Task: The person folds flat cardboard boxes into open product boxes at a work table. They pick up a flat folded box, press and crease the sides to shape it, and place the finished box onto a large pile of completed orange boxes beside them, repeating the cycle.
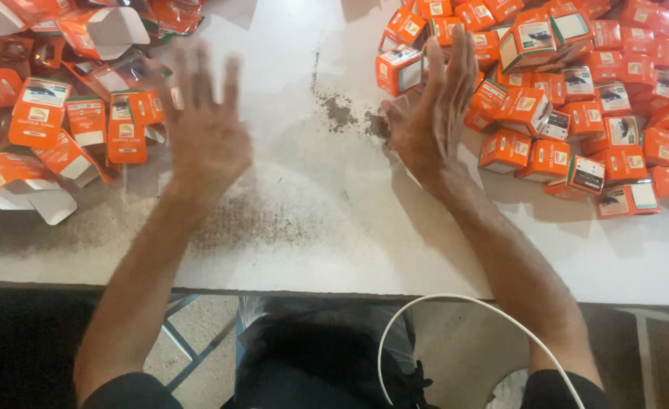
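Both hands hover empty with fingers spread over a worn white table [327, 220]. Blurred, the left hand [204, 132] hangs beside flat, unfolded orange cardboard cartons [84, 121], partly cut off at the frame edge. On edge, the right hand [434, 113] nearly touches the heap of closed small orange boxes [577, 98]. A white cable [456, 303] curves below.

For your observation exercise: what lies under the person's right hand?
The right hand is raised over the white table, partly covering closed orange boxes. What lies beneath its palm is hidden.
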